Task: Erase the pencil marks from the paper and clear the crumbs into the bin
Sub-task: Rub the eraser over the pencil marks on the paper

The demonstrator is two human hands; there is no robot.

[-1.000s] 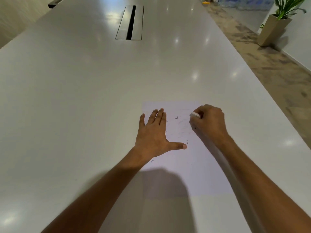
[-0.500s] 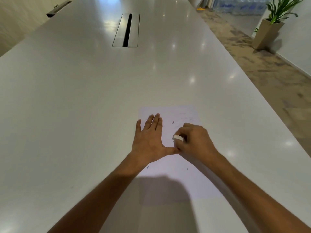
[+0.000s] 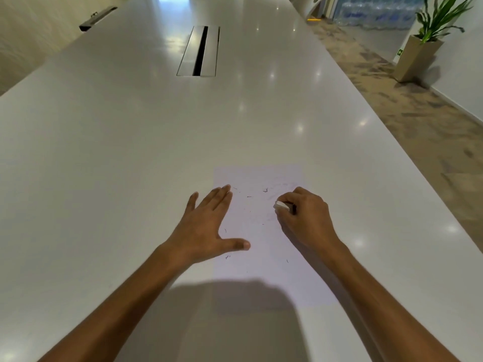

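A long white glossy worktop [image 3: 130, 152] is seen, stretching away from the camera, w/ ceiling lights reflected on it. A metal cable hatch [image 3: 199, 51] w/ a dark slot is set into it at the far middle. On the floor at the far right a potted plant [image 3: 424, 45] in a tall tan planter is placed near the wall.

A sheet of paper [image 3: 264, 244] is laid flat on the near part of the worktop, approx. in the middle. Faint grey pencil smudges are noticed on its upper part, and small dark crumbs [image 3: 265, 190] are scattered over it.

The left hand [image 3: 206, 231] is pressed flat on the left edge of the paper, fingers straight, thumb spread to the right: its grip is wide and nothing is held. The right hand [image 3: 305, 218] is placed on the upper right part of the paper. Its grip is closed round a small white eraser [image 3: 282, 205], which is pinched between thumb & fingers and put against the sheet.
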